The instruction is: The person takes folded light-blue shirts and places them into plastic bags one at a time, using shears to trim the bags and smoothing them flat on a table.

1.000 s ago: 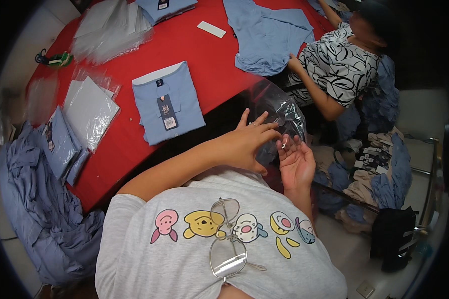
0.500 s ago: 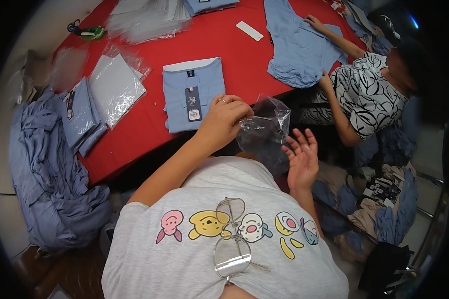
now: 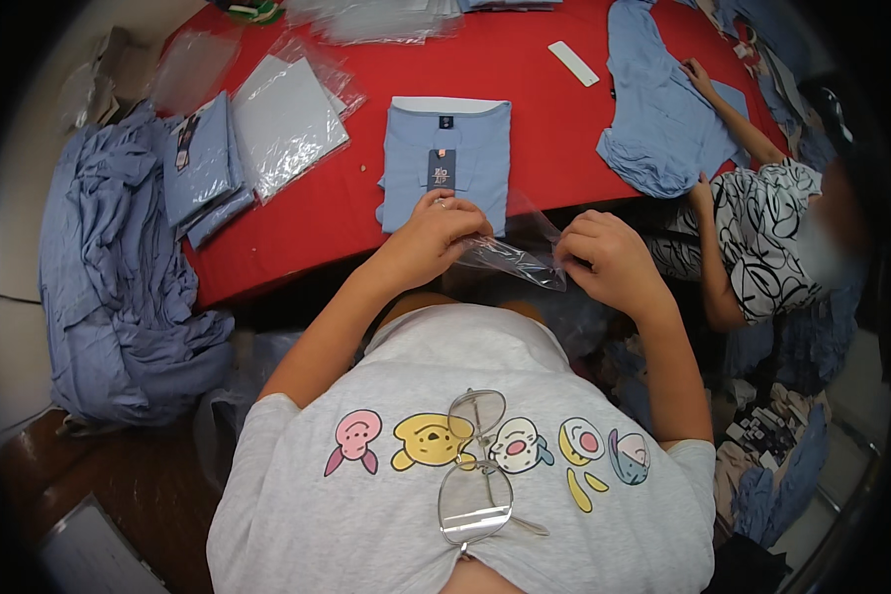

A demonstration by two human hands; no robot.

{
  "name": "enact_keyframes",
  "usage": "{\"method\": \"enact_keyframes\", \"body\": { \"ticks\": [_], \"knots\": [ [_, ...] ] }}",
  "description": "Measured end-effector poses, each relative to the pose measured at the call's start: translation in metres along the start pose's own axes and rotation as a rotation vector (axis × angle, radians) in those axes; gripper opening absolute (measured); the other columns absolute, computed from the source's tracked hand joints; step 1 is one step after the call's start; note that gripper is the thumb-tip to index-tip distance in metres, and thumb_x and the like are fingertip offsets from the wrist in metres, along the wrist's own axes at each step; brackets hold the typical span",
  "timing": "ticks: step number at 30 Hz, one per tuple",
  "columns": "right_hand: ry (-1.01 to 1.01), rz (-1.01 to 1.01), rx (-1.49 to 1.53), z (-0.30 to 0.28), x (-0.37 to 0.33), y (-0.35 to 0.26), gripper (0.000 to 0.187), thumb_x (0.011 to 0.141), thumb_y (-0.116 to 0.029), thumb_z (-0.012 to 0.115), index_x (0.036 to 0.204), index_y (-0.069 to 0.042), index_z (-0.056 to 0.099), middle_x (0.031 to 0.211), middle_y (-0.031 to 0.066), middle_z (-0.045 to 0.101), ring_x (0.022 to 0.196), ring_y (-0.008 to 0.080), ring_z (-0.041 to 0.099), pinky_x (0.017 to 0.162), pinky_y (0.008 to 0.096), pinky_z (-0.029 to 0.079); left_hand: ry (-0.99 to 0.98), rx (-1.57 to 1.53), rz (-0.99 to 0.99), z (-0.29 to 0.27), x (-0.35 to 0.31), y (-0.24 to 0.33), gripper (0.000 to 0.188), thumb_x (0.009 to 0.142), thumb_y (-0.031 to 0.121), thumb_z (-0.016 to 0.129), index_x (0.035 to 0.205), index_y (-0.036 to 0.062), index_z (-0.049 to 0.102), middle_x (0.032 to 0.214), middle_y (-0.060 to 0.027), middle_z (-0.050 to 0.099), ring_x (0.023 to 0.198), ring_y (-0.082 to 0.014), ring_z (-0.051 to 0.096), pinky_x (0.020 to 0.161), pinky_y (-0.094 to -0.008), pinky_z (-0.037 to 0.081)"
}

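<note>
A clear plastic bag (image 3: 513, 259) is stretched between my two hands at the near edge of the table. My left hand (image 3: 434, 236) is closed on one side of it, with a ring on one finger. Curled fingers of my right hand (image 3: 604, 255) pinch the bag's other side. Just beyond lies a folded light-blue shirt (image 3: 406, 158), flat on the red cloth, its white collar board at the far end. A dark hang tag (image 3: 442, 166) rests on the shirt, its lower part hidden behind my left hand.
Bagged blue shirts (image 3: 205, 163) and bagged white sheets (image 3: 292, 124) lie to the left, beside heaped blue cloth (image 3: 119, 257). Clear bags (image 3: 386, 18) are piled at the far edge. At right, a co-worker in a patterned top (image 3: 762, 238) handles a blue garment (image 3: 663, 109). A white strip (image 3: 573, 63) lies between.
My right hand has gone from open beside the bag to gripping it. The bag is now stretched between both hands. The whole view has shifted, moving the table things rightward.
</note>
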State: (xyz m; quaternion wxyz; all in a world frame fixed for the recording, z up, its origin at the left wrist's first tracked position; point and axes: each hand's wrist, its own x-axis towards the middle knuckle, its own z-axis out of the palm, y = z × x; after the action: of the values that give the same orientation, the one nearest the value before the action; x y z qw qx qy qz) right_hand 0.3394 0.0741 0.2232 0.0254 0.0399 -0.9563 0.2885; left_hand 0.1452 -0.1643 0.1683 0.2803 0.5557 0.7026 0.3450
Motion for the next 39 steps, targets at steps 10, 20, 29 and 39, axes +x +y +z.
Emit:
{"method": "enact_keyframes", "body": {
  "ticks": [10, 20, 29, 39],
  "knots": [
    [-0.264, 0.330, 1.190, 0.046, 0.016, -0.016, 0.023, 0.078, -0.009, 0.090, 0.086, -0.007, 0.069, 0.108, 0.0070, 0.076, 0.099, 0.0148, 0.070, 0.091, 0.0320, 0.053, 0.139, 0.002, -0.212, 0.006, -0.078, -0.037, 0.023, 0.100, -0.005, 0.058, 0.110, 0.0107, 0.072, 0.115, -0.0012, 0.078, 0.138, -0.0230, 0.061, 0.132, -0.0562, 0.018],
    [-0.369, 0.300, 0.868, 0.081, 0.023, 0.001, 0.045, 0.086, -0.005, 0.085, 0.129, -0.002, 0.071, 0.106, 0.0037, 0.075, 0.087, 0.0093, 0.067, 0.083, 0.0248, 0.054, 0.188, -0.100, -0.274, -0.011, -0.094, -0.053, 0.019, 0.102, 0.001, 0.051, 0.105, 0.0078, 0.068, 0.112, -0.0040, 0.077, 0.141, -0.0251, 0.059, 0.133, -0.0576, 0.014],
    [-0.514, 0.426, 0.615, 0.124, 0.027, -0.007, 0.021, 0.114, -0.025, 0.054, 0.115, -0.004, 0.060, 0.100, 0.0124, 0.076, 0.095, 0.0190, 0.074, 0.089, 0.0365, 0.056, -0.139, 0.053, -0.408, 0.033, -0.131, -0.112, 0.026, 0.104, 0.021, 0.050, 0.095, 0.0083, 0.072, 0.131, -0.0129, 0.074, 0.150, -0.0305, 0.051, 0.133, -0.0581, 0.007],
    [-0.386, 0.570, 0.608, 0.157, 0.037, 0.035, 0.019, 0.114, -0.021, 0.055, 0.109, -0.003, 0.058, 0.110, 0.0163, 0.080, 0.108, 0.0215, 0.076, 0.096, 0.0372, 0.057, 0.531, -0.337, -0.687, 0.016, -0.094, -0.135, 0.031, 0.101, 0.030, 0.075, 0.108, 0.0003, 0.071, 0.092, -0.0144, 0.076, 0.079, -0.0250, 0.072, 0.076, -0.0368, 0.057]
  ]
}}
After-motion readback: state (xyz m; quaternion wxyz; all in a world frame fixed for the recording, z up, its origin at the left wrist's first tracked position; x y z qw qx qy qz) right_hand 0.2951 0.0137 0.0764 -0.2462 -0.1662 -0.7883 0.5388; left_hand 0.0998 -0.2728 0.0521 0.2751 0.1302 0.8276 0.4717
